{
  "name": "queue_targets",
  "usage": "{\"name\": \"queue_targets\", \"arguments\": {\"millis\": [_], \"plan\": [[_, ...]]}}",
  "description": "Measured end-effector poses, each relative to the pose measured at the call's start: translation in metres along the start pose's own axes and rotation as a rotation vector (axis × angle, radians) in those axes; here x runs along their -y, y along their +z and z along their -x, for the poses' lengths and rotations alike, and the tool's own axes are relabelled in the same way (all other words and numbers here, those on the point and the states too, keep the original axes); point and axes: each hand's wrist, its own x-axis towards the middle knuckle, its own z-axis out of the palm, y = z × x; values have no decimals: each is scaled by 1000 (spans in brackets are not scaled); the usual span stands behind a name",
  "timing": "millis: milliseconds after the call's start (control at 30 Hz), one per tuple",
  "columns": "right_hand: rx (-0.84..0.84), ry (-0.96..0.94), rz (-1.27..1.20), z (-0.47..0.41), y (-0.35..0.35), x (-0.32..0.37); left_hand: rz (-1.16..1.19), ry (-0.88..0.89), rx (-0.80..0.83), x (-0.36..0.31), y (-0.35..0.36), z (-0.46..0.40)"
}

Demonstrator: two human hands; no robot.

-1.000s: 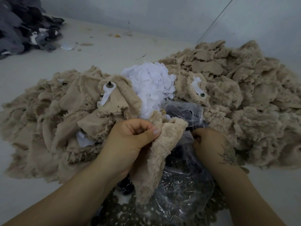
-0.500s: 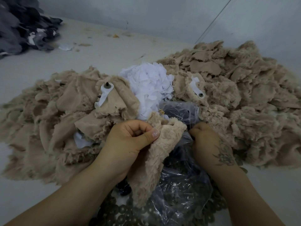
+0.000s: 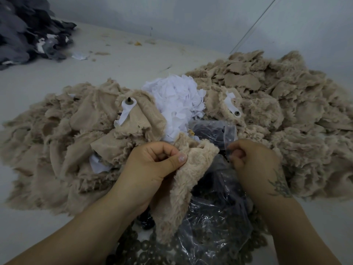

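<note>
My left hand (image 3: 152,165) grips a beige plush fabric piece (image 3: 177,192), thumb pressed on its top edge, and the piece hangs down in front of me. Just to its right, my right hand (image 3: 254,165) pinches a small dark part between thumb and fingertips, above a clear plastic bag (image 3: 214,217) of dark parts. Both hands are a short gap apart.
Heaps of beige plush pieces lie to the left (image 3: 57,140) and right (image 3: 277,111), some with white tabs and dark studs (image 3: 128,101). A pile of white scraps (image 3: 175,100) sits between them. Dark grey fabric (image 3: 28,31) is heaped far left. Dark rings (image 3: 141,247) lie near me.
My right hand has risen out of the plastic bag and moved up, now pinching a small dark part. My left hand keeps its hold on the plush piece.
</note>
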Motion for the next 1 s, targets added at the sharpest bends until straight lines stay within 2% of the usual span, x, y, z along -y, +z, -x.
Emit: {"name": "queue_targets", "arguments": {"millis": [100,267,533,633,733,833,1000], "plan": [[178,-33,101,-1,10,-6,-7,-2,11,0,0,0],[240,-211,93,3,22,-9,3,0,11,2,0,-1],[238,-83,157,-6,13,-4,-13,3,24,3,1,-2],[323,-74,214,-7,8,3,-8,2,15,2,1,-1],[211,-32,266,-10,2,5,-1,-1,18,1,0,0],[319,51,293,-14,-4,11,5,-2,18,0,0,0],[363,-84,304,-1,-5,18,6,1,22,0,0,1]]}}
